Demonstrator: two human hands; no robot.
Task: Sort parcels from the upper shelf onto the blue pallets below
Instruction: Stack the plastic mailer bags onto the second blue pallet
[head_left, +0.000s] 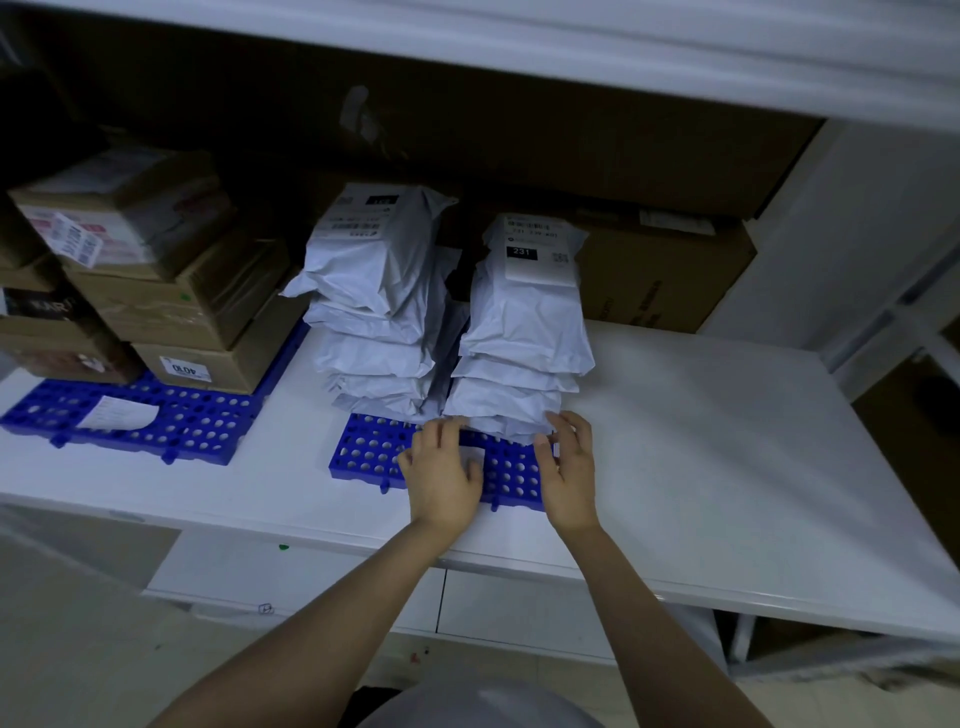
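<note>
Both hands are down at the front edge of the centre blue pallet (363, 457), which lies on the white counter (727, 441). Two stacks of white poly-mailer parcels stand on this pallet side by side. The left stack (374, 312) leans a little to the left, and the right stack (524, 332) carries a printed label reading "231" on its top bag.

The left hand (444, 473) lies palm down over the pallet's holes with its fingers (441, 431) spread and nearly straight. Their tips touch the lower edge of the right stack's bottom parcel and they grip nothing. A small patch of white shows just under this hand, though I cannot tell what it is.

The right hand (569, 467) is at the stack's lower right corner. Its fingers (563, 423) are loosely spread and only lightly bent, resting against the bottom bag without closing round it.

To the left lies a second blue pallet (197, 431), stacked with taped cardboard boxes (171, 291) and a loose paper slip (117, 413) on its open part. Behind the right stack stands a large brown carton (665, 275). The underside of the upper shelf (519, 31) runs across the top, with more cardboard in the dim space behind.
</note>
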